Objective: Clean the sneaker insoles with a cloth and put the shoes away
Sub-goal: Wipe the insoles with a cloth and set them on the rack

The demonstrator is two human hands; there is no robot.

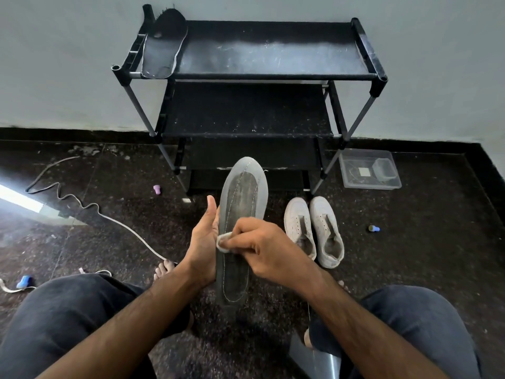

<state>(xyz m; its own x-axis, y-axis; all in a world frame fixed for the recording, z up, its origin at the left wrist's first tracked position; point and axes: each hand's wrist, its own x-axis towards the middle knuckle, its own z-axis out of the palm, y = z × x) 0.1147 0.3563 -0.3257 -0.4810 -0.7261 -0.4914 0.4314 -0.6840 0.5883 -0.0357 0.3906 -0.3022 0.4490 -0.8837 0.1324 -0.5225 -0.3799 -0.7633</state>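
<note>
The long grey stitched insole [243, 203] is gripped by the left hand [203, 242] as support, while the small white cloth [223, 240] is pinched by the right hand [262, 248] for wiping.

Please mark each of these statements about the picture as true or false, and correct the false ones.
1. The right hand pinches a small white cloth against the insole. True.
2. The left hand holds a sneaker. False: it holds the grey insole by its edge, thumb up.
3. A second insole lies on the top shelf of the black rack. True.
4. The two white sneakers stand on the rack's middle shelf. False: they stand side by side on the floor, right of the held insole.
5. A clear plastic box sits on the floor beside the rack. True.
</note>
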